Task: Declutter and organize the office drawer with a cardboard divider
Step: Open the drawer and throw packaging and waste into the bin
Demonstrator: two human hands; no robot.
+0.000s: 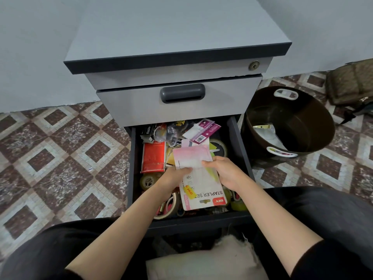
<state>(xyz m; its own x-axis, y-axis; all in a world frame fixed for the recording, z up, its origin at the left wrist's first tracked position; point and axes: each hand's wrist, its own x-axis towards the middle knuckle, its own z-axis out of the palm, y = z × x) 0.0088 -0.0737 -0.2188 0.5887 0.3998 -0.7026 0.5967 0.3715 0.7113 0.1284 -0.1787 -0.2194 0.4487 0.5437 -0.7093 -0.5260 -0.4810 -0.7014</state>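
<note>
**Pale Walls, Patterned Tile Surround a Grey Office Pedestal**

A plain blue-grey wall [40, 47] runs behind the scene, well beyond the left hand [173, 178] and right hand [228, 172]. It meets a floor [60, 158] of maroon and cream diamond tiles. Straight ahead of the hands stands a grey pedestal cabinet [177, 33] with a dark-edged top. Its upper drawer front is closed, with a dark recessed handle [182, 93] above the hands and a brass lock [254, 65] up past the right hand. Out beyond the right hand a dark round bin [314, 122] sits on the tiles. A brown patterned bag [351, 83] lies farther off by the wall. The light is soft and even.
</note>
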